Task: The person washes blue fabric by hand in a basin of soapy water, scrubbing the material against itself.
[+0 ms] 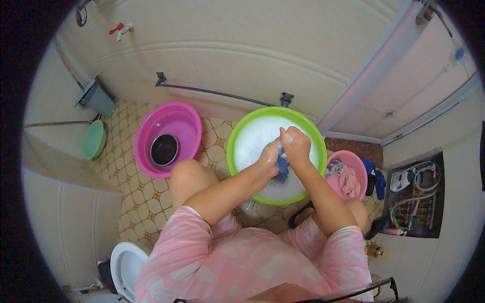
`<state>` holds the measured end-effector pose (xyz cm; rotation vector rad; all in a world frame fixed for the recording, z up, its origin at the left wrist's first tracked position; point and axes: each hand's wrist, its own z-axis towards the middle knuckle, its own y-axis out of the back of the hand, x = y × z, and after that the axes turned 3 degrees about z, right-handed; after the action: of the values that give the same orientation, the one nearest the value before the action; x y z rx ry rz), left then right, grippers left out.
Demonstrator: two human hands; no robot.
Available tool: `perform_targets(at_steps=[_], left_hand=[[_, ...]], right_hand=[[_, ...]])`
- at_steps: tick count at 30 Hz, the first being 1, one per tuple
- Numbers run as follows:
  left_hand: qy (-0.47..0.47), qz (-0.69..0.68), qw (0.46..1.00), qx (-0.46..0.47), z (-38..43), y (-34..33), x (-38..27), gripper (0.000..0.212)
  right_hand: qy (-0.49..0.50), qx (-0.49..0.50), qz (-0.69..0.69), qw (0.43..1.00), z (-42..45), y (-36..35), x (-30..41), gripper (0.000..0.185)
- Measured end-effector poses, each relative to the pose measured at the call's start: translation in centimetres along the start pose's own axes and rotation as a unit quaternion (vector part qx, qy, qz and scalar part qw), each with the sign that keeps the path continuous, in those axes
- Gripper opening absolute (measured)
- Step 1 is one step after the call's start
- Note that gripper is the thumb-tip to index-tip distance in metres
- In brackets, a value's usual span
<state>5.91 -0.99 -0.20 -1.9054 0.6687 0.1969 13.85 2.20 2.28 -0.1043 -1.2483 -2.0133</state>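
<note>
Both my hands are together over a large green basin (232, 146) of white suds. My left hand (269, 157) is closed on a dark blue wet cloth (282, 168), whose lower part hangs into the soapy water. Just right of it, my right hand (297, 146) grips the upper part of the same cloth, with foam on the knuckles. How far the cloth reaches under the suds is hidden.
On the left, a magenta basin (189, 117) holds a round dark pan (165, 149). A pink basin (360, 163) of clothes (346, 181) stands close at right, dark blue cloth (377, 183) beside it. A white toilet (127, 261) is behind left; a pipe (216, 92) runs along the wall.
</note>
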Motion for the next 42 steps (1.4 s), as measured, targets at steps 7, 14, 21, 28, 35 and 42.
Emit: perform_targets(at_steps=[7,14,21,28,35,42], left_hand=[[0.027,-0.015,0.992,0.12,2.7,4.4,-1.4,0.032],[0.014,0.032,0.999,0.032,0.5,1.4,0.0,0.027],[-0.003,0.333,0.938,0.093,-1.0,0.2,-3.8,0.028],[-0.145,0.553,0.804,0.161,-1.8,1.3,-3.6,0.026],[-0.154,0.457,0.875,0.054,-1.9,1.7,-5.3,0.017],[-0.179,0.206,0.962,0.024,-1.6,1.9,-6.3,0.031]], right_hand=[[0.265,0.004,-0.075,0.961,-2.9,0.2,4.8,0.019],[-0.047,0.003,0.081,0.996,-0.1,-0.2,-0.4,0.034],[-0.196,0.043,0.406,0.891,0.5,-0.3,-4.4,0.038],[-0.209,0.126,0.442,0.863,-0.2,0.1,-5.2,0.031],[-0.206,0.197,0.457,0.843,0.0,2.0,-3.5,0.022],[-0.063,0.3,0.253,0.917,-2.2,-0.8,-5.3,0.034]])
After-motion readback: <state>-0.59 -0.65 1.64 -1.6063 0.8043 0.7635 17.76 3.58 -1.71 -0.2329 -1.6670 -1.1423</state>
